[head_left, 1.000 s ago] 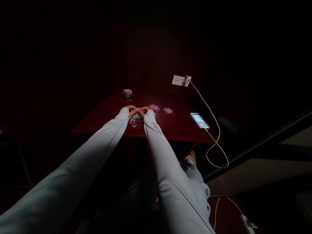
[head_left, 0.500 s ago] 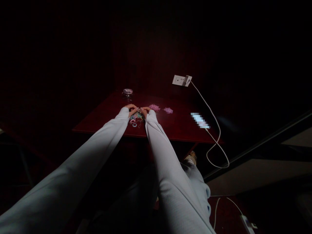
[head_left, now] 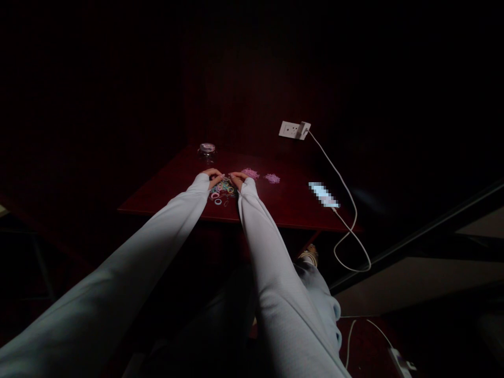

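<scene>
My left hand is closed in a pinch at the left edge of a pile of multicoloured hair ties. My right hand pinches just across from it, fingertips a small gap from the left ones. Whatever the fingertips hold is too small and dark to name. Nearer the table edge lie a pale blue hair tie and a pink hair tie. Beyond my right hand sits a heap of small pink bands, partly covered by that hand. A smaller purple heap lies to its right.
A clear jar with a lid stands at the back left of the dark red table. At the right lies a phone, its white cable running to a charger in the wall socket and looping past the table edge.
My right hand has moved slightly right, widening the gap between my fingertips and uncovering more of the pile. My left hand stays nearly in place.
</scene>
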Tool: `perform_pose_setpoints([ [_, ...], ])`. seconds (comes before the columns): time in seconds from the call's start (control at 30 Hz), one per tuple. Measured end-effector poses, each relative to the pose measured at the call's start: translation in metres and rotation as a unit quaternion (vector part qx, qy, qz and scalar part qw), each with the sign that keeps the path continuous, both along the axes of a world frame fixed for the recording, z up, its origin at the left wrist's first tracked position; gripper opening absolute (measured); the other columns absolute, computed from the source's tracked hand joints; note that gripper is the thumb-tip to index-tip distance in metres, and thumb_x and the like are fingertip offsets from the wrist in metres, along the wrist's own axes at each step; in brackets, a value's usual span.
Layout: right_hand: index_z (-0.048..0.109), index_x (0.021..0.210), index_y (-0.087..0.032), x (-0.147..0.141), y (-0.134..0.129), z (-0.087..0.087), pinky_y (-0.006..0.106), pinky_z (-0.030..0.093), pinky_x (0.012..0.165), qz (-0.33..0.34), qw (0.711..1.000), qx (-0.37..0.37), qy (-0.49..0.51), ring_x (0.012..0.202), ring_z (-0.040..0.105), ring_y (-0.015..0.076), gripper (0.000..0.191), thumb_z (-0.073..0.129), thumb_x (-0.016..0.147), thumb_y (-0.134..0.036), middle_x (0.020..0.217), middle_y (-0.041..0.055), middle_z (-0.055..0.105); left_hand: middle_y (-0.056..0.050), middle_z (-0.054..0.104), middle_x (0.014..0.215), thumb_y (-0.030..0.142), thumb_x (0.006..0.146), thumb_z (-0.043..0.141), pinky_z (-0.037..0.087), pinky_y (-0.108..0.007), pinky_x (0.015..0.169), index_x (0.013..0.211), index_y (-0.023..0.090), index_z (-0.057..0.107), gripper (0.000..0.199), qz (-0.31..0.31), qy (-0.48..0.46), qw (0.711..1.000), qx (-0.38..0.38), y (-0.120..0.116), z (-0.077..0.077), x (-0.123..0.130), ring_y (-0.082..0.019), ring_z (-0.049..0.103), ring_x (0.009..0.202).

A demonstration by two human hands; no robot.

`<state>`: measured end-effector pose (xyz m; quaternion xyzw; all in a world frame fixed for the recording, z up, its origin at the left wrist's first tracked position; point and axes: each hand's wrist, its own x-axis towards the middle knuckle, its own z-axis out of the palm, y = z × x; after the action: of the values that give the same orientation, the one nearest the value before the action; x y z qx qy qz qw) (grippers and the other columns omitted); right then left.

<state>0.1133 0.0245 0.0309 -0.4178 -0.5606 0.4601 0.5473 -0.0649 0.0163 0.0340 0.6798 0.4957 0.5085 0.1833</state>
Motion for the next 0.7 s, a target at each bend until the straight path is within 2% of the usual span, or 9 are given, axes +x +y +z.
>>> perform_pose_setpoints([
  [0.17, 0.078, 0.085, -0.019, 0.001, -0.002, 0.001, 0.036, 0.064, 0.093, 0.027, 1.000, 0.011, -0.008, 0.091, 0.077, 0.0222, 0.018, 0.088, 0.088, -0.034, 0.085, 0.0051, 0.081, -0.001, 0.063, 0.070, 0.061, 0.082, 0.074, 0.044, -0.033, 0.071, 0.071, 0.024, 0.069, 0.039, 0.001, 0.011, 1.000, -0.010, 0.000, 0.002, 0.000, -0.020, 0.052, 0.073],
  [0.37, 0.084, 0.093, -0.020, 0.003, -0.003, 0.001, 0.039, 0.064, 0.098, -0.023, 0.997, 0.061, -0.039, 0.098, 0.078, 0.0254, 0.023, 0.085, 0.092, -0.044, 0.094, 0.0071, 0.083, -0.001, 0.061, 0.071, 0.055, 0.085, 0.075, 0.045, -0.033, 0.072, 0.071, 0.023, 0.069, 0.035, 0.005, 0.007, 1.000, -0.018, -0.004, 0.003, 0.001, -0.021, 0.053, 0.075],
  [0.5, 0.086, 0.096, -0.022, 0.002, -0.007, 0.002, 0.042, 0.061, 0.107, -0.002, 0.992, 0.106, -0.069, 0.107, 0.078, 0.0267, 0.018, 0.081, 0.096, -0.040, 0.105, 0.0078, 0.085, -0.002, 0.063, 0.073, 0.056, 0.086, 0.075, 0.045, -0.033, 0.072, 0.071, 0.023, 0.069, 0.036, 0.010, 0.000, 1.000, -0.017, -0.005, 0.002, 0.002, -0.021, 0.054, 0.075],
  [0.63, 0.086, 0.090, -0.025, -0.001, -0.011, 0.005, 0.044, 0.056, 0.115, 0.018, 0.982, 0.139, -0.126, 0.112, 0.076, 0.0284, 0.015, 0.085, 0.094, -0.039, 0.102, 0.0068, 0.084, -0.002, 0.063, 0.071, 0.055, 0.083, 0.076, 0.044, -0.033, 0.070, 0.072, 0.023, 0.070, 0.035, 0.010, -0.005, 1.000, -0.028, -0.003, 0.000, 0.000, -0.021, 0.054, 0.073],
  [0.7, 0.086, 0.095, -0.025, -0.002, -0.013, 0.008, 0.041, 0.056, 0.111, 0.023, 0.979, 0.143, -0.144, 0.108, 0.075, 0.0268, 0.013, 0.086, 0.094, -0.038, 0.098, 0.0061, 0.082, -0.002, 0.062, 0.069, 0.057, 0.082, 0.075, 0.043, -0.033, 0.069, 0.072, 0.023, 0.071, 0.036, 0.008, -0.006, 0.999, -0.036, -0.001, -0.001, -0.002, -0.021, 0.055, 0.072],
])
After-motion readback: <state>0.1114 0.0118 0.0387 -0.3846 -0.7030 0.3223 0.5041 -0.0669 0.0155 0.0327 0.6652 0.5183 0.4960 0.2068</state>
